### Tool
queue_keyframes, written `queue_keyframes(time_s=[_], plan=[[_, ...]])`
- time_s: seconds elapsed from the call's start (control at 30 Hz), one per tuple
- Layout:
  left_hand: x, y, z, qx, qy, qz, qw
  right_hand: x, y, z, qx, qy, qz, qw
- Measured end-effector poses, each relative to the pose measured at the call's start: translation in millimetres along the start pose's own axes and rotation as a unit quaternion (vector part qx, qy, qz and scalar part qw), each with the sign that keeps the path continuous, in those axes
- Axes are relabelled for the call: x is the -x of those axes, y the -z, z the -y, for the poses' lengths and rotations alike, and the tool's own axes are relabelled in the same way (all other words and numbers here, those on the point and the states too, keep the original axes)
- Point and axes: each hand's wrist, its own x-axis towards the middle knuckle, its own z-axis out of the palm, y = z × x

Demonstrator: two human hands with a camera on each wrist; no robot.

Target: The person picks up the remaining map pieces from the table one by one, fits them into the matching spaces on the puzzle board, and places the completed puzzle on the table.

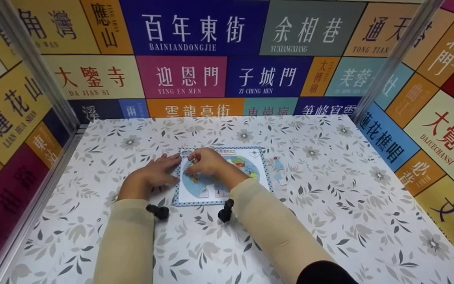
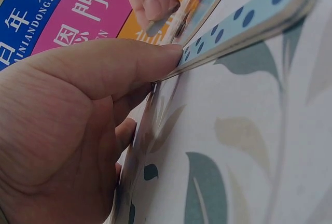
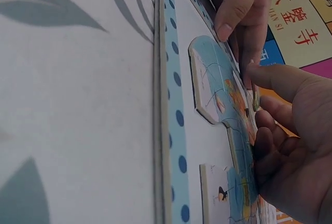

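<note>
A jigsaw board with a blue dotted border lies flat, carrying a partly filled round world map. My right hand is over the map's upper left and pinches a small puzzle piece between thumb and fingers, held edge-on. Joined map pieces lie just below that hand, with white board showing in gaps along the bottom. My left hand rests at the board's left edge, fingers extended. Its thumb touches the dotted rim in the left wrist view.
Two loose puzzle pieces, one above the other, lie just right of the board. A white leaf-patterned tablecloth covers the table. Panels with large lettering stand behind and at both sides, with metal posts at the corners.
</note>
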Motion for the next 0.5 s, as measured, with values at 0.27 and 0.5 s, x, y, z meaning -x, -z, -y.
queue_keyframes(time_s=[0.27, 0.5], plan=[[1.7, 0.1, 0.3, -0.005, -0.008, -0.003, 1.0000, -1.4, -6.4, 4.7, 0.049, -0.022, -0.023, 0.9983], [2.8, 0.3, -0.7, -0.004, -0.006, -0.004, 1.0000, -2.2, -8.0, 7.8, 0.095, -0.029, -0.030, 0.9946]])
